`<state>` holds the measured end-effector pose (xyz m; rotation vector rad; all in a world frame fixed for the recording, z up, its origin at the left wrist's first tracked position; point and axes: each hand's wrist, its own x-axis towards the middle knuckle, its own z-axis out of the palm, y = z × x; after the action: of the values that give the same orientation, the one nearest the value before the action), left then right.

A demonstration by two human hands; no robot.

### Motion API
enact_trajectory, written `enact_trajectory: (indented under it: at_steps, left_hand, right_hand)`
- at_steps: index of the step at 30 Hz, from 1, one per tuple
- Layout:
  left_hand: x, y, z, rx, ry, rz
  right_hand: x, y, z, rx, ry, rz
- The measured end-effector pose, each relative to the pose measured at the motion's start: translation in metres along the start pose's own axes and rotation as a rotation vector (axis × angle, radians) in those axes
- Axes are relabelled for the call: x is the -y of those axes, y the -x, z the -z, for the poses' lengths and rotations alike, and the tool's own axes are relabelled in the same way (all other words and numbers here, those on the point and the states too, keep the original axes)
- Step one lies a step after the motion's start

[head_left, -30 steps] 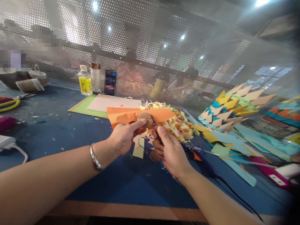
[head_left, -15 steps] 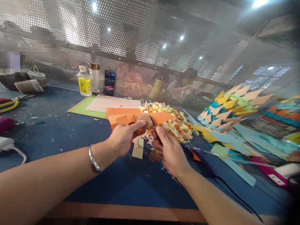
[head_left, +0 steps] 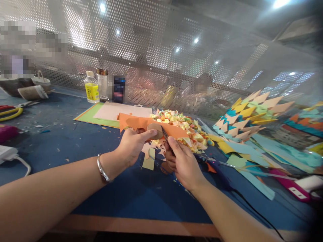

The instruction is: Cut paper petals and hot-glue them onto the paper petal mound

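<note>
My left hand pinches a sheet of orange paper together with a round, flat brown disc that lies against it. Scissors are in my right hand, its fingers wrapped round the handles. Their dark blades meet the orange paper right beside the disc's edge. The lower handle loop is partly covered by my fingers. Below my hands, a pale yellow paper strip and pinkish scraps lie on the table.
Behind the orange paper spreads a heap of small coloured paper pieces. Paper sheets, a bottle and a glass jar stand or lie at the back left. To the right are a spiky paper piece, a glue gun and a power strip.
The orange paper has turned and shifted slightly right, its right part now lower beside the blades. Both hands keep their grip and almost the same place.
</note>
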<state>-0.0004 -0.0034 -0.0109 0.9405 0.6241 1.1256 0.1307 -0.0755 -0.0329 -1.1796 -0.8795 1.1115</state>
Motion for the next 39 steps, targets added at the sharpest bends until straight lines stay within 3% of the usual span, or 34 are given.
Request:
enact_trajectory:
  at_steps: [16, 26, 29, 33, 39]
  left_hand:
    - [0.0000, -0.0061, 0.0032, 0.058, 0.011, -0.024]
    - [-0.0004, -0.0065, 0.0027, 0.022, -0.050, -0.058]
    - [0.0001, -0.0071, 0.0043, 0.073, -0.063, -0.071]
    - [0.0006, -0.0058, 0.0052, 0.131, -0.069, -0.024]
    - [-0.0025, 0.0006, 0.0014, 0.076, -0.042, 0.150]
  right_hand:
    - [0.0051, 0.0041, -0.0059, 0.008, -0.056, -0.054]
    - [0.0056, 0.0042, -0.0032, 0.050, -0.053, -0.076]
    - [0.0056, 0.0031, -0.0025, 0.045, -0.045, -0.079]
    - [0.0052, 0.0030, -0.0023, 0.034, -0.046, -0.081]
    - [0.0061, 0.0036, -0.0019, 0.011, -0.022, -0.057]
